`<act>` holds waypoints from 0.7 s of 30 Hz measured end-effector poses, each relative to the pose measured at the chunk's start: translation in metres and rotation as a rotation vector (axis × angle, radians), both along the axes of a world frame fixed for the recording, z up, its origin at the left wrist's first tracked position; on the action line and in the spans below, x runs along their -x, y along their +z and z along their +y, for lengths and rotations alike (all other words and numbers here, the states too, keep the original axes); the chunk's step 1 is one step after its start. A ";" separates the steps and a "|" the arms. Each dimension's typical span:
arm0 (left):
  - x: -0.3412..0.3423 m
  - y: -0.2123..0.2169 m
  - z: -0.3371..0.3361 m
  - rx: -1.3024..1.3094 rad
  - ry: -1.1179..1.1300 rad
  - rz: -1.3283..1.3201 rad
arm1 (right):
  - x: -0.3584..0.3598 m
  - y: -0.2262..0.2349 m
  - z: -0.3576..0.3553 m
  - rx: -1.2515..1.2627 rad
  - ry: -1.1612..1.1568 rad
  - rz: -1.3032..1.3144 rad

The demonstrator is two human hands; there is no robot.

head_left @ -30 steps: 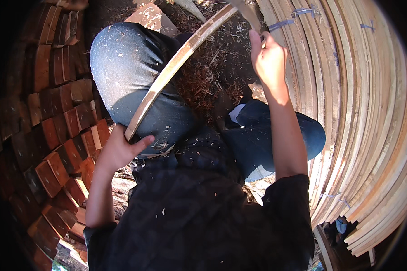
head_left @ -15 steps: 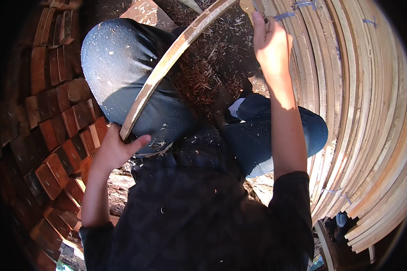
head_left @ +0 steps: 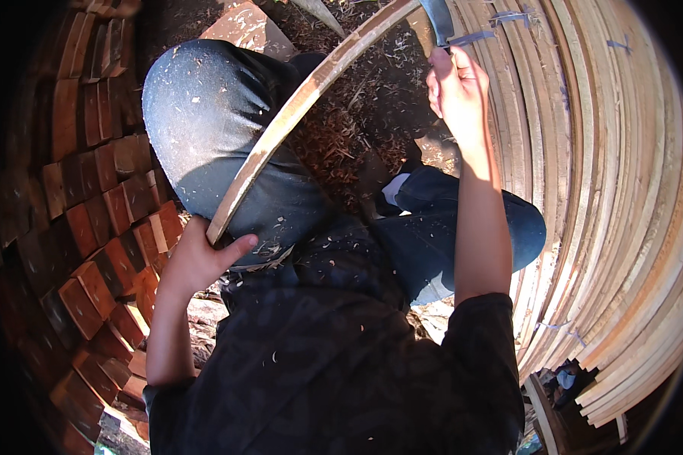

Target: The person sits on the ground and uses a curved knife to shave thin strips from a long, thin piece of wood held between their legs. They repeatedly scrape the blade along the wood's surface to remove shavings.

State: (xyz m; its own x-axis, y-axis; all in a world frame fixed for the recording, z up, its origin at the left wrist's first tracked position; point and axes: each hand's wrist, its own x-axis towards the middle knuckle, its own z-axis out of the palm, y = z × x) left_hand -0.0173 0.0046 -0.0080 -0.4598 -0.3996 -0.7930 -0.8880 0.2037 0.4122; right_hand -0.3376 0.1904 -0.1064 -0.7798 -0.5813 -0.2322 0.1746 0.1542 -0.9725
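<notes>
A long wooden strip (head_left: 281,123) slants from my lap toward the top edge of the picture, bending in the fisheye view. Its near end rests in my left hand (head_left: 199,258), the thumb sticking out to the right and the fingers partly hidden underneath. Farther off on the right, my right hand (head_left: 458,89) is closed around the handle of a knife (head_left: 435,20). That blue-grey blade points away from me, close to the strip's far part, and its tip runs out of view. I cannot tell whether blade and strip touch.
Red-brown wood blocks (head_left: 91,288) are stacked on my left. Many pale wooden strips (head_left: 584,152), some tied with bluish bands, lie along my right. Between my jean-clad legs (head_left: 205,114), wood shavings (head_left: 338,148) cover the ground. A flat wooden piece (head_left: 252,30) lies beyond my left knee.
My right hand has turned and drawn slightly nearer, so more of the knife's blade shows. The strip and my left hand have shifted a little toward the lower right.
</notes>
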 end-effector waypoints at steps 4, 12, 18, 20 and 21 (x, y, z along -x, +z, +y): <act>0.006 0.006 0.001 -0.019 0.019 0.026 | 0.009 0.005 0.000 -0.057 0.051 0.286; 0.011 0.009 0.000 -0.046 0.036 -0.032 | -0.002 0.016 -0.006 0.047 0.347 -0.344; 0.008 0.006 0.001 -0.035 0.010 0.031 | 0.032 -0.007 0.008 -0.040 0.093 -0.127; 0.012 0.010 0.000 -0.058 0.026 -0.028 | 0.031 -0.007 0.008 0.027 0.107 -0.201; 0.012 0.010 0.000 -0.055 0.027 -0.027 | 0.027 -0.006 0.007 0.057 0.114 -0.260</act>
